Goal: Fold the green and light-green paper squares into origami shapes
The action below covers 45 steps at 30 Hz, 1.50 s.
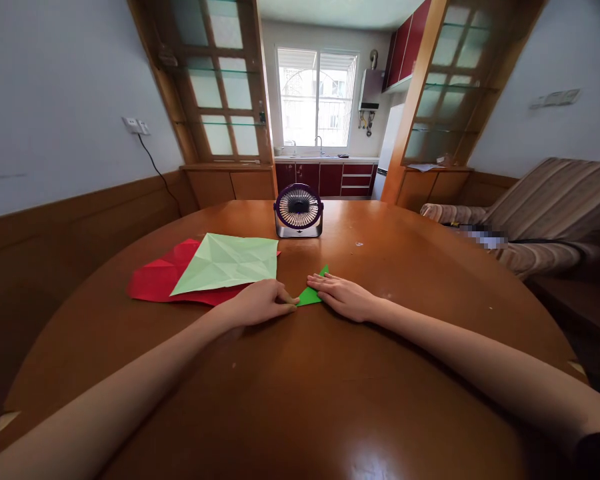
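Observation:
A small folded piece of bright green paper [310,294] lies on the round wooden table [300,400] between my hands. My left hand [260,303] pinches its near left corner with the fingertips. My right hand [343,295] lies flat on the paper's right part, fingers pointing left, and covers most of it. Only a green triangle and a small tip show past the fingers.
A creased pale green paper sheet [230,262] lies on a creased red sheet [165,277] to the left of my hands. A small purple desk fan [299,211] stands beyond them. A striped sofa [545,213] is at the right.

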### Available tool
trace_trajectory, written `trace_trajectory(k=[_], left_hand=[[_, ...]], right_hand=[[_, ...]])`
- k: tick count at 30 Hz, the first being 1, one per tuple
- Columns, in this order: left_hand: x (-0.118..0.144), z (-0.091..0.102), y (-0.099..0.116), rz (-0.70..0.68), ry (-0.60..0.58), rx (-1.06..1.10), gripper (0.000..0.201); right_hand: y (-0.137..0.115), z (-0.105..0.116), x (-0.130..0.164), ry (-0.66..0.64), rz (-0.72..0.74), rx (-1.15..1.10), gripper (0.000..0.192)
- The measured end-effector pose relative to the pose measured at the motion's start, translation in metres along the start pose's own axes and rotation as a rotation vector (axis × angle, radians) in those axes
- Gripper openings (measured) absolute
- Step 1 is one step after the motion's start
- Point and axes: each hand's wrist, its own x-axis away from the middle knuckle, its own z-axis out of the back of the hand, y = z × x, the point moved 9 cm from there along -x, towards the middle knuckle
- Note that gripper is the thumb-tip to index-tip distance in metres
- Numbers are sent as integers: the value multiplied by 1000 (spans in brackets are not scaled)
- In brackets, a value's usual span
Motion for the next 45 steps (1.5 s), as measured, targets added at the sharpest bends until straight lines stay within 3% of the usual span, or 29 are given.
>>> trace_trajectory(k=[8, 13, 16, 23, 28, 39, 45], left_hand=[[1, -1, 0, -5, 11, -86, 43], [5, 2, 19, -222, 84, -188, 29], [8, 2, 28, -349, 110, -245, 22], [9, -1, 32, -376, 115, -356, 22], [8, -2, 32, -370, 93, -332, 25], [15, -7, 44, -431, 51, -533, 19], [17, 0, 40, -417, 1, -425, 20]], right_hand=[[24, 0, -3, 31, -52, 58, 49], [45, 1, -2, 66, -141, 132, 56], [41, 4, -1, 90, -122, 176, 53], [1, 10, 3, 158, 28, 217, 47], [-17, -5, 4, 82, 27, 126, 47], [-9, -20, 6, -149, -57, 79, 68], [-13, -19, 11, -200, -20, 48, 77]])
